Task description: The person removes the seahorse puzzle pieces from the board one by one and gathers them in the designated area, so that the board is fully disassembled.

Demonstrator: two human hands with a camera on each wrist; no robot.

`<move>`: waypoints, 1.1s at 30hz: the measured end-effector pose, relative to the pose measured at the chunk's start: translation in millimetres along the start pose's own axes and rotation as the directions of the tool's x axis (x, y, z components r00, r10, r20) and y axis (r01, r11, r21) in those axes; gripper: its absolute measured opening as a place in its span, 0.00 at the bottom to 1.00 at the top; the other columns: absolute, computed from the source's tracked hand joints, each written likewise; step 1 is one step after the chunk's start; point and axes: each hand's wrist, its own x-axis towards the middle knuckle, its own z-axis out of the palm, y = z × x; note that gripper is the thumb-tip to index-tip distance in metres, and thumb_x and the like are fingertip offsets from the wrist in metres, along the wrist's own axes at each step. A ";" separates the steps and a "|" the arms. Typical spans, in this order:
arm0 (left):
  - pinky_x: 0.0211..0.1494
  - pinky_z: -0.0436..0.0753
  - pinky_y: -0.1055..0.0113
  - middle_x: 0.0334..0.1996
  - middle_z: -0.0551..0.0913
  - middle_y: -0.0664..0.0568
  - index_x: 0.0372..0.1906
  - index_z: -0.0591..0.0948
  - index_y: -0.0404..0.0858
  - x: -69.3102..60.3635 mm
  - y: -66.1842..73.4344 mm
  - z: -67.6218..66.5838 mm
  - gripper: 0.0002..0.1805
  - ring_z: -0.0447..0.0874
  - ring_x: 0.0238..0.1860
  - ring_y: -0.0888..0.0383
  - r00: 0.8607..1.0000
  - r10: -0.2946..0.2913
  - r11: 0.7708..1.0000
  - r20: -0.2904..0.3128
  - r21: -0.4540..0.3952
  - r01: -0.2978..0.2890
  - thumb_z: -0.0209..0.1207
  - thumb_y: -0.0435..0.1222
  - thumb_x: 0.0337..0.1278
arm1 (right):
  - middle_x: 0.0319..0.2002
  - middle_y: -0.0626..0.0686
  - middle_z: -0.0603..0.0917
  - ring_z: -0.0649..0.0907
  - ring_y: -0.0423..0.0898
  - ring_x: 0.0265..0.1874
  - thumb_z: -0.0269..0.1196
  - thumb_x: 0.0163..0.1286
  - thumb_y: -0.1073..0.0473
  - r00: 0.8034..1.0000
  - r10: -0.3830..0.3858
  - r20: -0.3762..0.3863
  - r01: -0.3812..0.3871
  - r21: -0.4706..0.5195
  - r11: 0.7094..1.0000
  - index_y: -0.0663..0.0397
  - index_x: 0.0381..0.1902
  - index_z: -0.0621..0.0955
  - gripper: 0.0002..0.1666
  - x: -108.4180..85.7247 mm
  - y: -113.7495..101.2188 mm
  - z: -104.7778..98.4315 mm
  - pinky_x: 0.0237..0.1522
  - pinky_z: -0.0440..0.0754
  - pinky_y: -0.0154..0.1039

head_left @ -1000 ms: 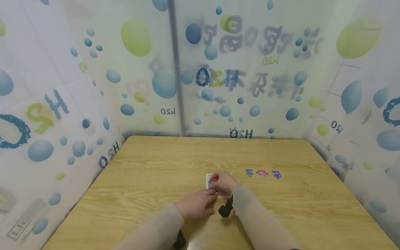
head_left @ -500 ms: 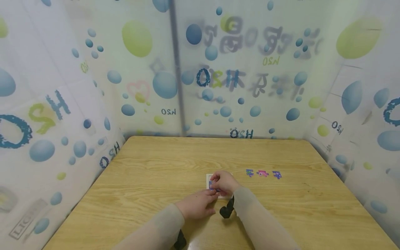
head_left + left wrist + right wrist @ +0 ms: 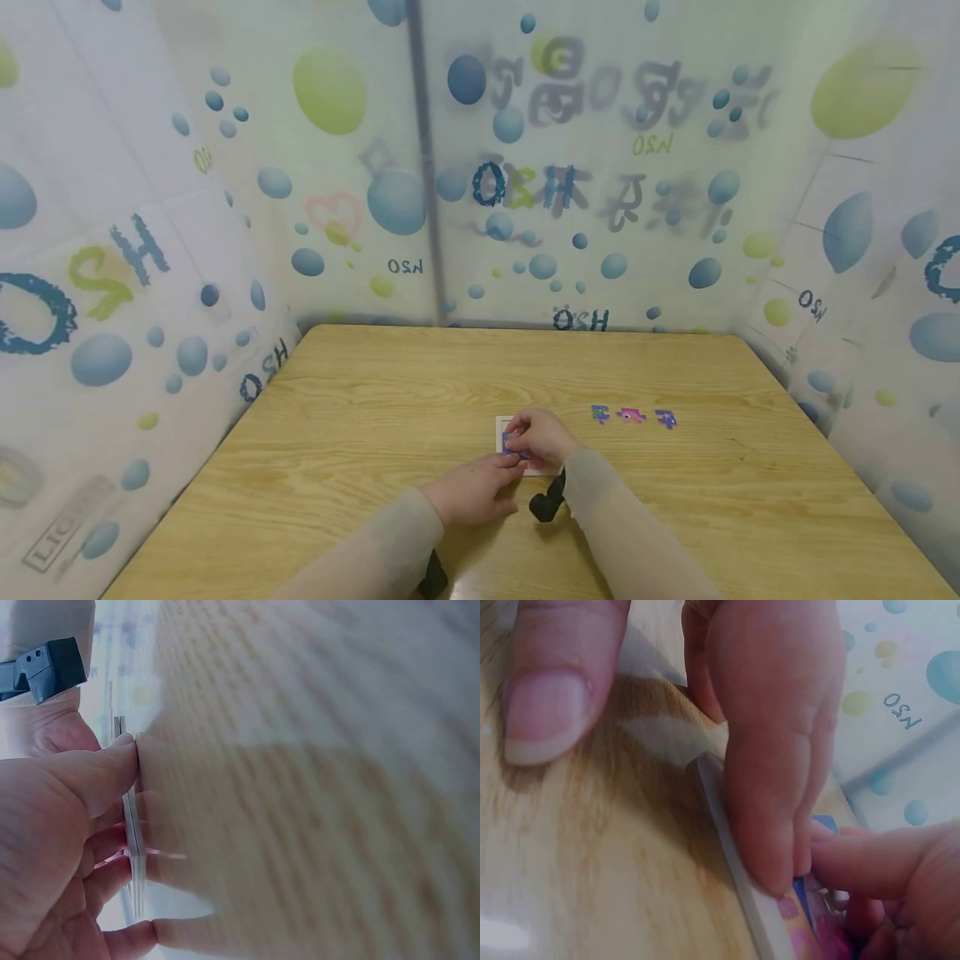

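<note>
A small white-edged puzzle board lies flat on the table, mostly covered by the hands. My left hand rests at its near left edge, fingers fairly straight, fingertips on the board in the right wrist view. Over the board, my right hand has its fingers bent and pinches or presses a blue and pink piece; the fingertips partly hide it. In the left wrist view the board shows edge-on beside the left thumb and fingers.
Right of the board lie a blue-green puzzle piece, a pink piece with an eye and a purple piece in a row. Patterned curtains surround the wooden table.
</note>
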 end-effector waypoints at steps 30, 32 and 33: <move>0.70 0.66 0.61 0.69 0.67 0.45 0.69 0.68 0.37 0.4 0.6 0.1 0.32 0.65 0.68 0.50 1.000 -0.016 1.000 0.006 -0.004 0.016 0.58 0.47 0.64 | 0.30 0.52 0.78 0.73 0.43 0.22 0.66 0.60 0.70 0.998 -0.063 0.015 0.064 -0.017 0.998 0.59 0.36 0.81 0.06 -0.3 -2.9 -7.2 0.19 0.72 0.31; 0.70 0.66 0.61 0.69 0.67 0.45 0.69 0.68 0.38 0.8 0.4 0.6 0.32 0.65 0.68 0.50 1.000 -0.019 1.000 0.007 -0.003 0.019 0.58 0.47 0.64 | 0.30 0.52 0.78 0.74 0.44 0.23 0.65 0.60 0.70 0.998 -0.062 0.011 0.062 -0.016 0.998 0.59 0.36 0.81 0.06 0.4 -2.5 -7.2 0.21 0.72 0.32; 0.70 0.66 0.61 0.69 0.66 0.45 0.69 0.68 0.38 1.0 0.2 0.9 0.32 0.65 0.68 0.51 1.000 -0.021 1.000 0.007 -0.002 0.021 0.58 0.48 0.64 | 0.30 0.52 0.78 0.74 0.44 0.24 0.65 0.60 0.70 0.998 -0.057 0.008 0.057 -0.014 0.998 0.59 0.36 0.82 0.06 0.9 -2.4 -7.3 0.21 0.72 0.32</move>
